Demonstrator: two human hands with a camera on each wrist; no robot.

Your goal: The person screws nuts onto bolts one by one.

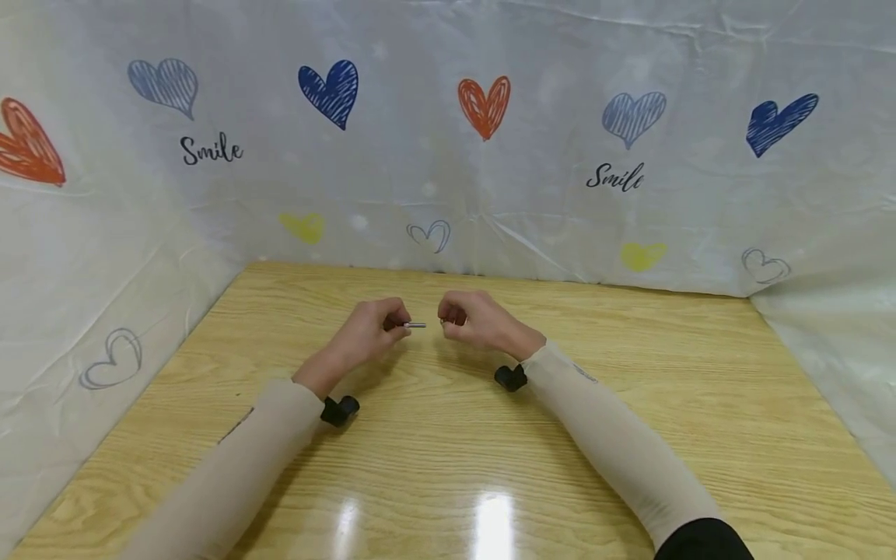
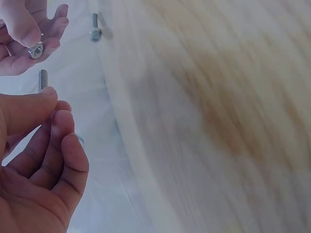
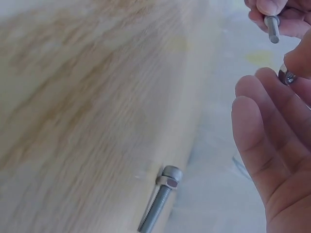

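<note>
My left hand (image 1: 364, 333) pinches a metal bolt (image 1: 418, 325) between thumb and fingers, its threaded end pointing right. In the left wrist view the bolt's threads (image 2: 43, 79) stick out past the thumb, and the fingers cover the rest. Just across a small gap, my right hand (image 1: 481, 320) holds a hex nut (image 3: 285, 75) between thumb and fingertips. The nut's hole (image 2: 38, 50) faces the bolt's end, and the two are apart. Both hands are raised over the wooden table.
A second bolt (image 3: 160, 199), with a nut up by its head, lies on the wooden table (image 1: 434, 443) near an edge. White cloth (image 1: 546, 194) printed with hearts hangs behind the table. A small black camera (image 1: 511, 379) sits at the right wrist, another (image 1: 341, 411) at the left.
</note>
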